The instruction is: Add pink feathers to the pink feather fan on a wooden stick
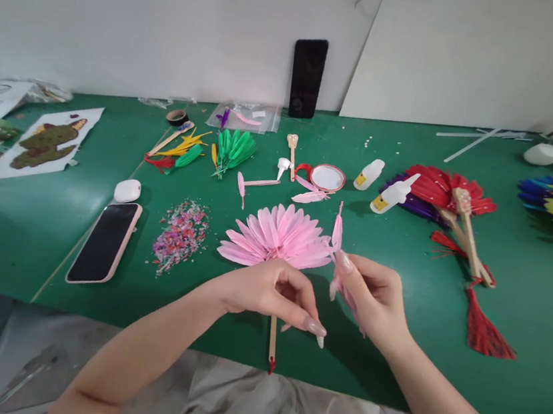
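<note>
A pink feather fan [280,234] lies on the green table, its wooden handle [272,341] pointing toward me with a red cord at the end. My left hand [278,294] is over the lower part of the fan, thumb and fingertips pressed together; anything between them is too small to make out. To the right of the fan, my right hand [371,296] pinches small pink feathers [337,231], one sticking up above the fingers and others hanging below the palm. Loose pink feathers [311,196] lie behind the fan, beside a round white lid with a red rim [328,178].
Two glue bottles [370,175] [393,193] stand behind my right hand. Red fans [453,188] with tassels lie at the right. Colourful chips [181,235], a pink-cased phone [105,243] and green feathers [233,151] are at the left. A black phone [307,78] leans on the wall.
</note>
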Demonstrator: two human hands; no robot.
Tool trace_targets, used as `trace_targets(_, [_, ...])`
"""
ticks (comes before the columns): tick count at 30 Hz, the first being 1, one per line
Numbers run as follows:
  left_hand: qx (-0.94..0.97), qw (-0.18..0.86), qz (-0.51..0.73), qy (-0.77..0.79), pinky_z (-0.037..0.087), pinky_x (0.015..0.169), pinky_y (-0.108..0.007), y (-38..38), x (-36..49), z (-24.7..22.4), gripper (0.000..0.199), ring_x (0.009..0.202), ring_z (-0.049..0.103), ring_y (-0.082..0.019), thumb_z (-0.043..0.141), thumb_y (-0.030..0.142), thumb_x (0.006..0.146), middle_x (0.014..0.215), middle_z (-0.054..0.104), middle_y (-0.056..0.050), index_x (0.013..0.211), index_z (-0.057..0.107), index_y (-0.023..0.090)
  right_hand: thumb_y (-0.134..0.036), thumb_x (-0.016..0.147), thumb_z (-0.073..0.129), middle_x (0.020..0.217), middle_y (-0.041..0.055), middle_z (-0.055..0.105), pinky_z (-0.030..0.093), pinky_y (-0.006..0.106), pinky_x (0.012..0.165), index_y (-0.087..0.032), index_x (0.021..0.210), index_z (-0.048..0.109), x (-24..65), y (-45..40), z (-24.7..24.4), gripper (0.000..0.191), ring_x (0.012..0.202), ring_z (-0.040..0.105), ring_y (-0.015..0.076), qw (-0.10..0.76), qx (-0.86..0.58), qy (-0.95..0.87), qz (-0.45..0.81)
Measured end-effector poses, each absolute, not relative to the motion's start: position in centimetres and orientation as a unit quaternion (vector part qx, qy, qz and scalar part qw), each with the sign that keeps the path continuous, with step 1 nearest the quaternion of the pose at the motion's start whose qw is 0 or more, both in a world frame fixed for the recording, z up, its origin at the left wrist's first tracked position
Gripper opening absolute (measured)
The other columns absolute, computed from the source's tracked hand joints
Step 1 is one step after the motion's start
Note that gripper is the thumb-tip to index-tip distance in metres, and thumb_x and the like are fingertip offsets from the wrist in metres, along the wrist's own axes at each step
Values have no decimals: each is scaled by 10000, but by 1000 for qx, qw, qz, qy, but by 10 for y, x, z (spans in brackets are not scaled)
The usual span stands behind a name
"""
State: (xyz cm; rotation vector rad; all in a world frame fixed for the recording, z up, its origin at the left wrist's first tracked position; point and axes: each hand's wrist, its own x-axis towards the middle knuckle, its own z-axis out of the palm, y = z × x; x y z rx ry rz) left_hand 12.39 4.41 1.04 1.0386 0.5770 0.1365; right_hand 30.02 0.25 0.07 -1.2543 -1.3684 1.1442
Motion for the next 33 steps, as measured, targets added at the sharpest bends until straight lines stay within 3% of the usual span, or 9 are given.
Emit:
trace_targets(5, [549,789,76,265,316,444,-158,50,116,21,82,455,427,-30,686,198,733,523,512,52,699,654,130,-444,854,547,473,-40,467,302,176,315,-165,631,529,297,4,-4,358,340,393,52,460,-486,-524,526])
trace_targets(8, [590,743,117,292,335,504,-165,49,107,29,106,535,447,-45,661,222,753,597,548,30,705,638,131,-448,839,566,565,-16,547,373,178,320,-159,748,588,297,6,-6,304,364,453,63,453,-479,-520,543])
trace_targets(11, [612,690,158,353,327,507,-178,44,88,35,163,541,443,-54,654,250,745,631,579,8,657,591,128,-471,839,552,596,-2,570,400,181,325,-154,741,587,296,8,-7,333,375,452,63,447,-478,-525,544])
trace_targets(15, [553,641,193,497,231,428,-188,34,43,31,274,388,277,-43,543,290,780,418,384,74,567,425,163,-498,868,490,474,-55,498,330,166,315,-179,679,483,296,7,-5,371,321,395,51,423,-461,-531,572])
trace_targets(18, [558,527,241,595,214,427,-185,26,8,24,322,411,289,-56,497,357,819,438,332,74,568,448,161,-469,881,488,408,-94,409,278,162,345,-186,628,416,297,5,-4,387,301,360,38,389,-443,-555,587])
trace_targets(22, [576,361,262,685,229,418,-195,12,-10,24,398,389,301,-72,422,434,868,414,305,71,576,478,169,-440,865,526,387,-94,391,266,166,366,-169,601,458,294,4,-2,384,312,372,40,316,-426,-603,596])
trace_targets(27, [699,325,246,588,394,585,-211,-15,28,36,265,600,522,-119,446,402,880,659,545,16,927,580,178,-455,861,519,406,-93,388,246,160,339,-152,650,539,275,-6,8,371,312,371,43,228,-391,-630,631])
trace_targets(29, [762,319,201,526,393,624,-222,-27,50,36,257,664,531,-124,449,394,889,783,571,-4,994,574,196,-437,864,523,428,-91,401,277,157,364,-147,696,560,267,-14,14,338,336,384,43,219,-373,-638,638])
trace_targets(33, [799,327,184,470,357,603,-214,-42,76,27,316,640,498,-113,355,332,940,688,523,5,735,536,173,-403,876,511,451,-89,409,303,149,391,-139,743,582,264,-26,26,304,367,375,38,223,-373,-616,657])
